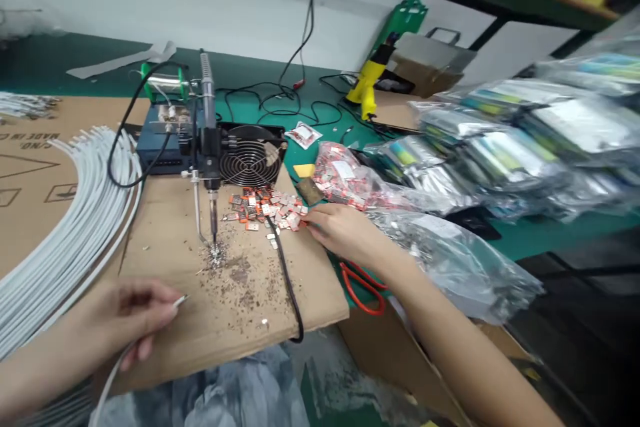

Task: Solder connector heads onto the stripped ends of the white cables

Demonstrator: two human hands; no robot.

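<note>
My left hand (pixel 143 313) pinches a white cable (pixel 179 300) close to its bare, stripped end, over the near left part of a cardboard sheet. The cable's tail hangs down below the hand. At the right edge of a pile of small metal USB connectors (pixel 265 207) with orange-red parts, my right hand (pixel 340 230) has its fingers closed, the tips touching the pile. Whatever sits between those fingertips is hidden. Between the hands, a soldering iron (pixel 211 147) stands held upright, tip down over solder bits (pixel 216 255) on the cardboard (pixel 170 253).
A bundle of white cables (pixel 95 193) lies left. Behind stand a solder spool (pixel 167 83), a blue box (pixel 160 140) and a fan (pixel 253 160). A black cable (pixel 287 280) crosses the cardboard. Red-handled scissors (pixel 367 290) and bagged parts (pixel 450 253) lie right.
</note>
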